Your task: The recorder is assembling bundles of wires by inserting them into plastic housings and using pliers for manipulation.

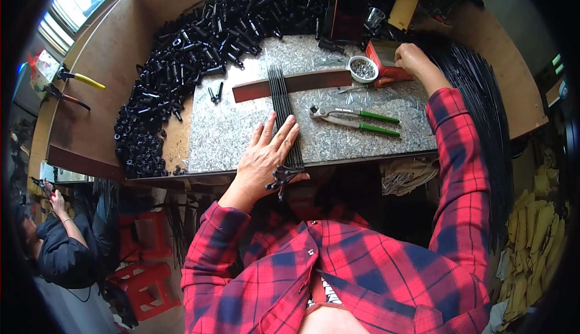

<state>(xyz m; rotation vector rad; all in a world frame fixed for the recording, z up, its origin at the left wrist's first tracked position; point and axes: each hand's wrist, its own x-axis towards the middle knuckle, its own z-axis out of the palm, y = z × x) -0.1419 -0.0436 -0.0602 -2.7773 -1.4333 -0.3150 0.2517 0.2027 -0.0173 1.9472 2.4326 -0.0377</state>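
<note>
Black rods [281,101]: I am pinning them under my flat, spread left hand [266,156].
My right hand [412,60] is reaching, fingers curled, beside the small white bowl [363,69]; grip indeterminable.

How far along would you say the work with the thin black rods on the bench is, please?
Done: a flat row of thin black rods lies across the brown wooden strip. In hand: the left hand presses on them; the right hand reaches by the small white bowl. Left: a large heap of black plastic tubes.

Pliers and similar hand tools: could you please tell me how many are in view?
3: green-handled pliers on the metal plate beside the left hand; yellow-handled pliers and red-handled pliers at the bench's left edge. Others may be hidden.
</note>
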